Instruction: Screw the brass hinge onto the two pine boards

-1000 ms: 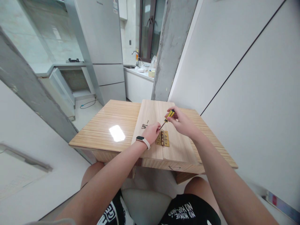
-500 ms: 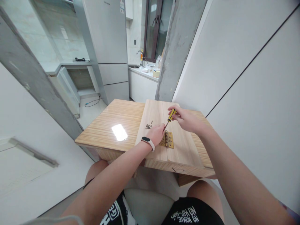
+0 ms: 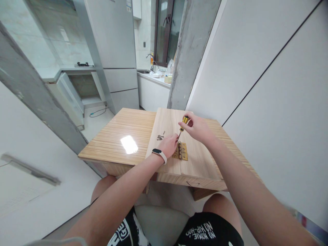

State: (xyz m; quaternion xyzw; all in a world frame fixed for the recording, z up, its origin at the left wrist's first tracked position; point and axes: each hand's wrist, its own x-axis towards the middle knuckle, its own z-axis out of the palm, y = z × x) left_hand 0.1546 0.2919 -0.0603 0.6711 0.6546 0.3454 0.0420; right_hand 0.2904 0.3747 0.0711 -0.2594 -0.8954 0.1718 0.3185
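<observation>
My right hand (image 3: 197,127) grips the yellow-and-black handle of a screwdriver (image 3: 185,120), whose shaft slants down to the left. At its lower end are the fingers of my left hand (image 3: 169,145), closed near the tip; what they pinch is hidden. Just below them a brass hinge (image 3: 183,152) lies spread across the seam of two pale wooden boards (image 3: 198,160), its left leaf partly covered by my left hand. Several loose screws (image 3: 160,137) rest on the left board, beyond my left hand.
The boards lie on a glossy wood-grain table (image 3: 107,140) with a drawer front below. A white wall (image 3: 269,112) runs along the right side. Behind the table stand a fridge (image 3: 118,37) and a sink counter (image 3: 153,89).
My right hand has turned, bringing the screwdriver handle more upright. The left hand stays by the tip near the hinge. The whole view has shifted slightly.
</observation>
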